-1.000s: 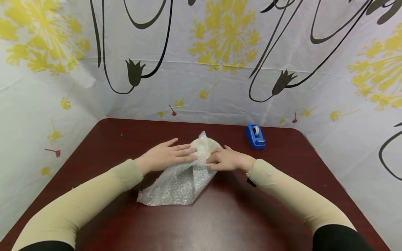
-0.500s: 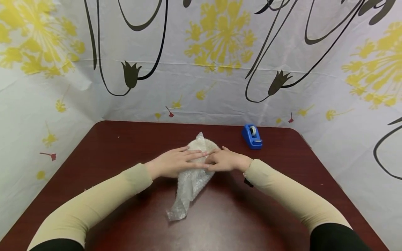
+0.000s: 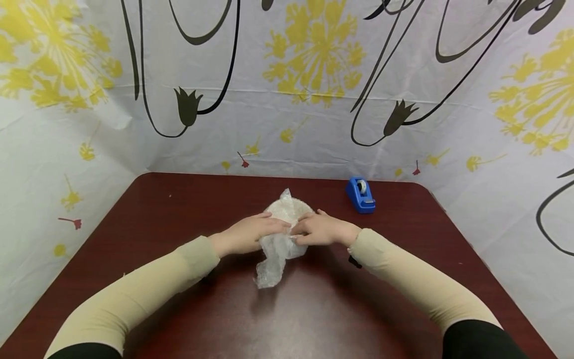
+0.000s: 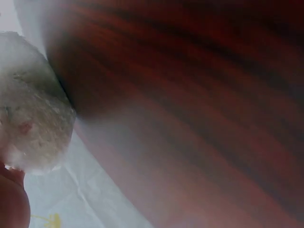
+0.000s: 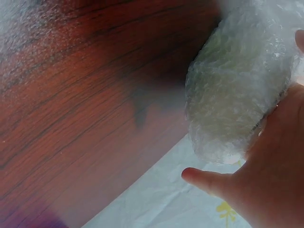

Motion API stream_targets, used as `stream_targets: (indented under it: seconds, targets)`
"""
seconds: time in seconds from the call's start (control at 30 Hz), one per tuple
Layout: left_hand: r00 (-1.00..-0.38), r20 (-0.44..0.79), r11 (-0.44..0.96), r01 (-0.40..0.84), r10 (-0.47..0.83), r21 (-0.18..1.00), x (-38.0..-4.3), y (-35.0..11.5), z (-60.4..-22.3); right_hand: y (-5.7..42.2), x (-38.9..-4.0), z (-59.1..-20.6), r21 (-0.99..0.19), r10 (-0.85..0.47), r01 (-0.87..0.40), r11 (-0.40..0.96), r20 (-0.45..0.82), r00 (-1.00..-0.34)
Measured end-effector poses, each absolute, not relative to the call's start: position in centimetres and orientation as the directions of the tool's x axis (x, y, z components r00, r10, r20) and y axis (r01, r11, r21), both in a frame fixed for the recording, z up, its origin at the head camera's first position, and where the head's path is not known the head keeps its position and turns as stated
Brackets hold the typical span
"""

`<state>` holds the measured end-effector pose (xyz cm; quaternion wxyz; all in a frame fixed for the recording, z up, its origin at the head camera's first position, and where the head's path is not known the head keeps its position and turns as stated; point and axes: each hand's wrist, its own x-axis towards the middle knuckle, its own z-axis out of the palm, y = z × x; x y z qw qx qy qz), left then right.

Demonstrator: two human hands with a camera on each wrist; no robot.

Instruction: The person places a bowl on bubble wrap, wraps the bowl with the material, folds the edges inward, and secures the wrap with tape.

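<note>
The thing inside the bubble wrap bundle (image 3: 288, 212) is hard to see b/c the wrap is cloudy; it looks pale and round, but can't tell what it is. The bundle sits near the middle of the table (image 3: 314, 319), w/ a wrap tip (image 3: 286, 193) at its 12 o'clock and a loose wrap tail (image 3: 270, 267) at abt 7. Can't tell if the tail's end touches the table. The L hand (image 3: 248, 233) comes in from 9 o'clock, fingers out mostly straight on the wrap; its thumb is hard to make out. The R hand (image 3: 325, 229) is at 3 o'clock, fingers loose and a bit bent on the bundle, w/ 1 finger (image 5: 209, 183) sticking out free in the R wrist pic. The L wrist pic is blurry and cuts that hand off at 9 o'clock. Both tan sleeves (image 3: 148, 279) run off the bottom, and a small black thing (image 3: 355, 262) by the R cuff is mostly hidden. The table is shiny dark red-brown w/ round far corners. A blue tape holder (image 3: 360, 195) sits at the bundle's 2 o'clock, well apart. A white cloth (image 3: 332, 134) w/ yellow, black & red flowers hangs behind, 10 to 2 o'clock.
</note>
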<state>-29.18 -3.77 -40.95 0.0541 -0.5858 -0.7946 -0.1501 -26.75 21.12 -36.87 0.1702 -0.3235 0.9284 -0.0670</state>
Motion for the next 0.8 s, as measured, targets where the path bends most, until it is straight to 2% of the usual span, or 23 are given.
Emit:
stream_targets:
  seconds: [0.1,0.17,0.3,0.57,0.67,0.8]
  targets:
    - [-0.387,0.270,0.293,0.897,0.881,0.329,-29.2,-3.5,-41.1,21.3,-26.8,-37.0,-0.212,-0.639,-0.603,0.769,-0.260,-0.724]
    - [-0.432,0.274,0.313,0.868,0.860,0.385,-29.3,-3.4,-41.1,21.4,-26.8,-37.0,-0.178,-0.658,-0.635,0.752,-0.251,-0.710]
    - [-0.517,0.264,0.373,0.814,0.814,0.445,-29.2,-3.3,-40.9,21.7,-26.8,-37.1,-0.132,-0.690,-0.682,0.720,-0.239,-0.683]
    - [-0.648,0.210,0.459,0.698,0.732,0.550,-28.8,-2.8,-40.7,21.8,-26.8,-37.1,-0.189,-0.707,-0.681,0.707,-0.185,-0.683]
    - [-0.685,0.207,0.486,0.666,0.699,0.566,-28.7,-2.4,-40.9,22.0,-26.9,-37.3,-0.217,-0.687,-0.653,0.726,-0.181,-0.704]
    - [-0.705,0.212,0.493,0.648,0.677,0.580,-28.5,-1.8,-40.8,22.0,-27.0,-37.6,-0.266,-0.653,-0.602,0.753,-0.191,-0.733]
